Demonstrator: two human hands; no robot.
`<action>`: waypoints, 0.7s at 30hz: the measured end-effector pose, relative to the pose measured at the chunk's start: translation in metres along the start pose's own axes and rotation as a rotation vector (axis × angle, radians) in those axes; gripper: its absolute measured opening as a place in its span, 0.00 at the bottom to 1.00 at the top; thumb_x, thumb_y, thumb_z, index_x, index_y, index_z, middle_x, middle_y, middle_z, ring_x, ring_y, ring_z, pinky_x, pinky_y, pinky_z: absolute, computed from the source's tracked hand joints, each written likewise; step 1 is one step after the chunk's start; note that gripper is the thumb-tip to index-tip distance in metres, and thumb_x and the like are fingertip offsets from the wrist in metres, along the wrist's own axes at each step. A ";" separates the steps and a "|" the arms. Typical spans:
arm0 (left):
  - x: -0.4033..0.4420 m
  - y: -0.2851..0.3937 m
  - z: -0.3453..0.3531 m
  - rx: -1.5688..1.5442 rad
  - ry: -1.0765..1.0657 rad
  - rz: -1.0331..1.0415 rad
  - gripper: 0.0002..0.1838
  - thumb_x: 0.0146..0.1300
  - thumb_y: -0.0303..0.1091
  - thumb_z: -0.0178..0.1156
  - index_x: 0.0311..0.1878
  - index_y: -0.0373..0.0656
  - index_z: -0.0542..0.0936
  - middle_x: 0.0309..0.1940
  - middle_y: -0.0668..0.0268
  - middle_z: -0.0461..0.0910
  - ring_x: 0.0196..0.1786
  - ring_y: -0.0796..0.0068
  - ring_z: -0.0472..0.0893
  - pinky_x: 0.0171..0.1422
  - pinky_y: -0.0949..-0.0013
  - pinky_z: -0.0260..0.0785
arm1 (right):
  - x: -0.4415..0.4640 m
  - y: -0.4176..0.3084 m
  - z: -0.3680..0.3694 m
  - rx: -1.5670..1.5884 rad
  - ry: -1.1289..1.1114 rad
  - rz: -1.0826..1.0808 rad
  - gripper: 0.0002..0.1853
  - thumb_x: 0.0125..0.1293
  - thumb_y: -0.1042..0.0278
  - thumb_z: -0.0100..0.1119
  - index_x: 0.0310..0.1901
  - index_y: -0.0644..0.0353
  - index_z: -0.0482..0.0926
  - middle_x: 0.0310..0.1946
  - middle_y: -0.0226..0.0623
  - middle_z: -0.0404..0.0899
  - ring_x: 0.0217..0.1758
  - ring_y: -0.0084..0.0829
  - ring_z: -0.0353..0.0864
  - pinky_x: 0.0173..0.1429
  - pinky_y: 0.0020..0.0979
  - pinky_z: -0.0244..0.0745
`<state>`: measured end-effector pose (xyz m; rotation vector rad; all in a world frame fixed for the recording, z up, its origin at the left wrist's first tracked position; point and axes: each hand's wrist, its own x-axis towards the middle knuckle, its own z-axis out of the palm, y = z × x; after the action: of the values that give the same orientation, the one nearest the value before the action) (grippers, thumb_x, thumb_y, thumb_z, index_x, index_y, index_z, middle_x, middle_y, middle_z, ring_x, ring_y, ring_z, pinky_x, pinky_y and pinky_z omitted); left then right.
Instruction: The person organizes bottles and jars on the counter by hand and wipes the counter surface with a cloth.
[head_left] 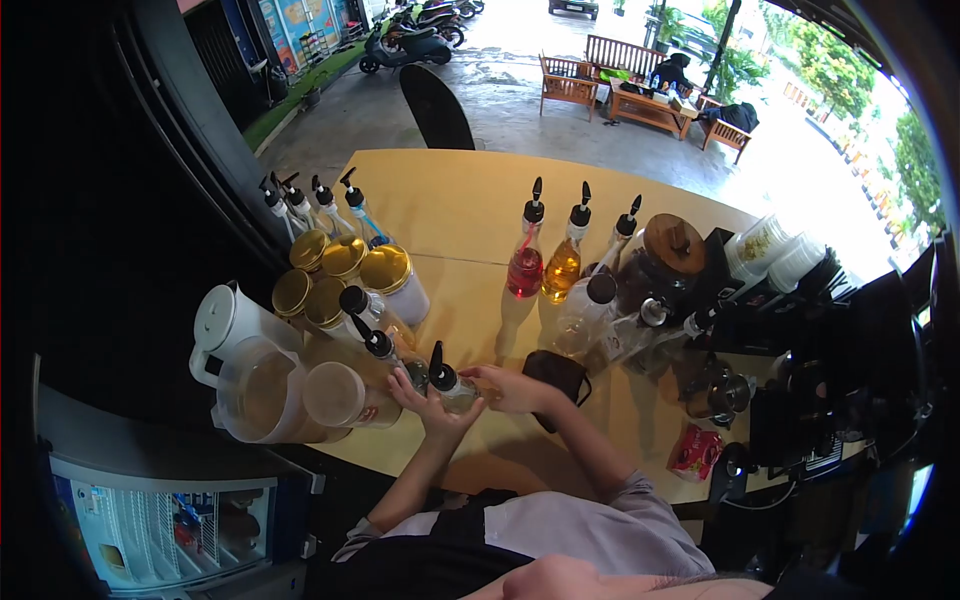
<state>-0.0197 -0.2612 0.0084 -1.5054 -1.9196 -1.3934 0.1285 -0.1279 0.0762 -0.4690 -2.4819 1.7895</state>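
Note:
A clear pump bottle (461, 398) with a black top stands near the table's front edge, between my two hands. My left hand (437, 412) curves around its near left side, thumb across the front and fingers toward the left. From the right, my right hand (508, 389) has its bent fingers against the bottle's side; their tips are partly hidden. Just beyond my left fingers is another bottle with a black pump top (378, 343). To the right of my right hand sits a dark brown container (556, 382) with a handle.
At left stand a white pitcher (240, 318), a translucent jug (258, 392), a lidded tub (338, 393) and several gold-lidded jars (388, 268). Ahead are red (525, 270) and amber (562, 272) syrup bottles. A wooden-lidded jar (673, 243), stacked cups (760, 247) and a red packet (696, 452) lie rightward.

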 end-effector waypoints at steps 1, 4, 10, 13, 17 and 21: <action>0.001 0.003 0.000 0.037 -0.055 -0.036 0.50 0.45 0.67 0.72 0.68 0.48 0.71 0.77 0.33 0.32 0.77 0.26 0.32 0.72 0.23 0.31 | 0.001 -0.015 -0.012 -0.054 -0.008 0.027 0.33 0.56 0.80 0.60 0.67 0.65 0.68 0.62 0.50 0.74 0.68 0.39 0.73 0.70 0.36 0.70; 0.009 0.021 -0.010 0.115 -0.177 -0.097 0.54 0.49 0.51 0.75 0.74 0.43 0.56 0.77 0.31 0.30 0.77 0.26 0.30 0.72 0.24 0.31 | 0.030 -0.005 -0.040 -0.045 0.156 -0.017 0.28 0.58 0.80 0.59 0.64 0.63 0.75 0.56 0.45 0.81 0.61 0.36 0.80 0.63 0.34 0.75; 0.003 0.016 -0.009 0.153 -0.189 -0.071 0.54 0.49 0.53 0.74 0.74 0.44 0.56 0.77 0.31 0.30 0.78 0.28 0.26 0.72 0.23 0.26 | 0.143 -0.021 -0.083 0.111 0.678 -0.216 0.20 0.66 0.71 0.62 0.60 0.60 0.77 0.54 0.34 0.84 0.57 0.29 0.83 0.55 0.33 0.80; 0.001 0.014 -0.012 0.130 -0.240 -0.116 0.61 0.48 0.50 0.76 0.79 0.45 0.47 0.78 0.38 0.23 0.79 0.36 0.22 0.74 0.36 0.50 | 0.211 -0.020 -0.097 0.159 0.660 -0.253 0.25 0.65 0.68 0.65 0.63 0.59 0.74 0.60 0.38 0.79 0.65 0.33 0.77 0.62 0.37 0.76; -0.008 0.000 -0.006 -0.039 -0.152 -0.143 0.55 0.44 0.53 0.76 0.72 0.45 0.56 0.79 0.41 0.26 0.78 0.34 0.26 0.70 0.40 0.51 | 0.276 -0.032 -0.119 0.152 0.556 -0.234 0.32 0.63 0.66 0.69 0.68 0.58 0.70 0.67 0.43 0.72 0.72 0.38 0.69 0.69 0.40 0.70; -0.013 0.000 -0.009 -0.071 -0.118 -0.174 0.41 0.41 0.55 0.76 0.58 0.43 0.75 0.79 0.38 0.31 0.77 0.25 0.32 0.73 0.24 0.35 | 0.312 -0.026 -0.123 0.257 0.274 -0.303 0.42 0.58 0.66 0.74 0.73 0.58 0.64 0.70 0.43 0.69 0.74 0.38 0.66 0.72 0.39 0.67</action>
<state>-0.0169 -0.2765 0.0032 -1.5147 -2.1381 -1.4901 -0.1484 0.0623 0.0979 -0.2798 -1.9860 1.7519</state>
